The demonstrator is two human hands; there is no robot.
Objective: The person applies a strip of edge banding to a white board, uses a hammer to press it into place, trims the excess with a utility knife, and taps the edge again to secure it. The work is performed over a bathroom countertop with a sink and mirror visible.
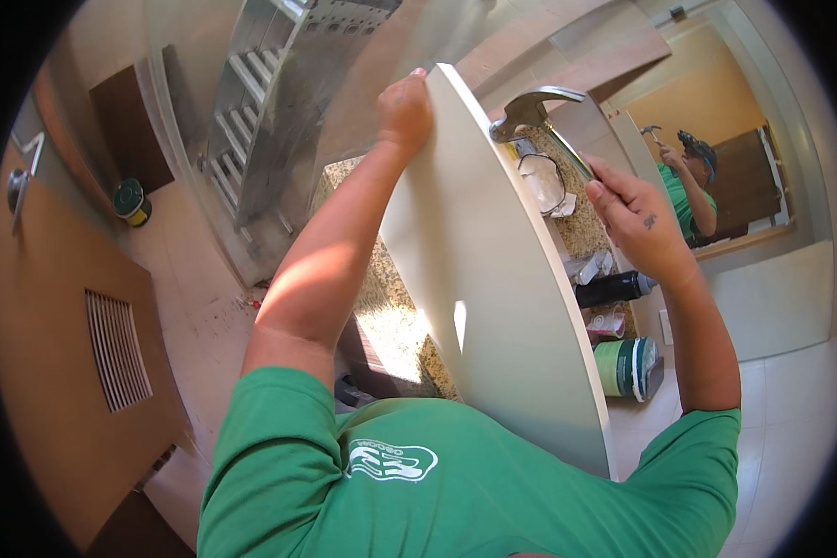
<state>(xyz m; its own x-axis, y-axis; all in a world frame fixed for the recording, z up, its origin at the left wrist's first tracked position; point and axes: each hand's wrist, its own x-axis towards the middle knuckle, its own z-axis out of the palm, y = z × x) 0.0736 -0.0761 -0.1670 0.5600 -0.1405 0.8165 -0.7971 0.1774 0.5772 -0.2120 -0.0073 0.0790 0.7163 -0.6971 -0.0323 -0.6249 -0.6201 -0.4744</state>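
In the head view, we hold a claw hammer [527,112] in our right hand [631,212], fingers wrapped around the lower handle; it is raised to the right of a pale panel [493,307]. The hammer's long axis slants from our fist up and to the left, its striking face pointing left at the panel's long edge and its curved claw pointing right; we cannot tell whether the face touches that edge. The panel stands tilted, its long axis running from the upper middle down toward our right side, its broad face turned left. Our left hand [405,113] grips its upper left edge, some fingers hidden behind it. Between the hammer head and the mirror [707,130] we see a gap, and floor shows between the panel and the door [70,372] at far left. A speckled stone counter [386,288] shows on both sides of the panel. Close along the panel's right side, a dark cylinder [609,289] and a green-labelled tub [620,368] crowd the space below our right hand. Beyond our left forearm leans a metal ladder [244,130], with a dark bucket [132,202] farther left.
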